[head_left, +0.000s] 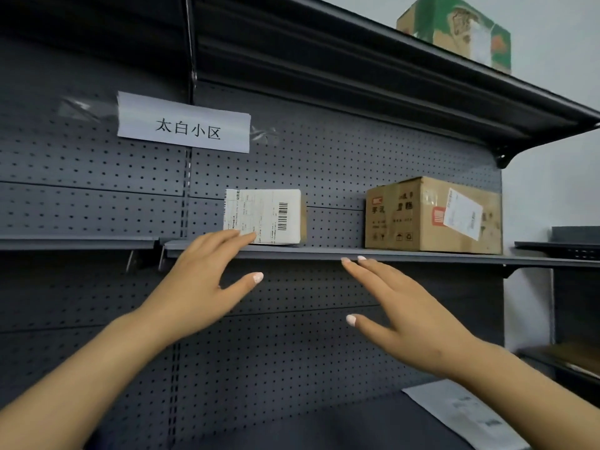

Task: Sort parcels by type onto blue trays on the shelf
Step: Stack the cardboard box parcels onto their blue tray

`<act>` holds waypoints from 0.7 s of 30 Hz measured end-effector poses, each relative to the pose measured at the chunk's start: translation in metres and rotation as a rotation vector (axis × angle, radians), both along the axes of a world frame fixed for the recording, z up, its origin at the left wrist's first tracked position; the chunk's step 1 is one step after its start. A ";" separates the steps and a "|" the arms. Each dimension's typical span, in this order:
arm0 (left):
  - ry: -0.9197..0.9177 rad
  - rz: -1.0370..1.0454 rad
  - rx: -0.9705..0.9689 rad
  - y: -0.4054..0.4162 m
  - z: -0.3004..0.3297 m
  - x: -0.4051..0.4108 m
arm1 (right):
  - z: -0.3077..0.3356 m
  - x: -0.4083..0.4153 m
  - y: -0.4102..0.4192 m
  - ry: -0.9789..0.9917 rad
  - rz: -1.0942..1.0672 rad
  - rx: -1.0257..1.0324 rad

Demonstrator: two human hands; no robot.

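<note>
While both bare forearms reach up from the lower corners, the grey pegboard shelving point(324, 164) fills nearly the whole view, its perforated back panel running from 9 o'clock to 3 o'clock. A top shelf point(422, 92) slants across toward 2 o'clock, and a green-and-brown carton point(461, 30) sits on it at about 1 o'clock. The middle shelf point(406, 254) crosses the centre as a thin grey edge. On it at 3 o'clock stands a brown cardboard box point(431, 216) with printed characters and a white slip stuck on its right face. Well apart from it, just above centre, stands a smaller parcel point(266, 216) with its front covered by a white shipping label and barcode, upright near the back panel. A white paper sign point(183, 123) with four black characters is taped to the panel at 11 o'clock. At 5 o'clock a flat white printed sheet or envelope point(464, 414) lies on a lower dark shelf.

The left hand point(201, 284) is raised palm-forward with fingers spread and thumb out, holding nothing; its fingertips overlap the lower left corner of the smaller parcel, though contact cannot be told. The right hand point(409, 306) is likewise flat and empty, fingers extended together, their tips at the middle shelf's front edge, between the two parcels.
</note>
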State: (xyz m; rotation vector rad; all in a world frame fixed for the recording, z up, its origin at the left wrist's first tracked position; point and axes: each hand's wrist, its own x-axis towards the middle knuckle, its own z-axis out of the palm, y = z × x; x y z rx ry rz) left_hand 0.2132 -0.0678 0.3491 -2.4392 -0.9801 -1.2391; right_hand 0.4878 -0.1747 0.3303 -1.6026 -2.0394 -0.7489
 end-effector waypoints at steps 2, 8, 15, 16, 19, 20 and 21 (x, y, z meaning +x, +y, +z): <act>-0.022 0.065 0.023 -0.003 -0.002 0.002 | 0.002 0.011 0.006 0.017 0.046 -0.009; 0.035 0.314 0.047 -0.009 0.005 -0.001 | 0.005 0.018 0.034 0.048 0.188 -0.026; 0.063 0.348 -0.117 0.003 0.036 0.004 | 0.019 0.001 0.068 0.052 0.296 0.001; 0.057 0.337 -0.148 0.007 0.042 0.005 | 0.024 -0.001 0.072 0.057 0.303 0.005; 0.036 0.324 -0.232 0.020 0.059 0.007 | 0.042 -0.008 0.086 0.073 0.318 0.008; 0.034 0.323 -0.265 0.024 0.062 0.009 | 0.046 -0.010 0.091 0.077 0.318 0.006; 0.032 0.317 -0.294 0.028 0.064 0.011 | 0.050 -0.012 0.096 0.082 0.316 0.005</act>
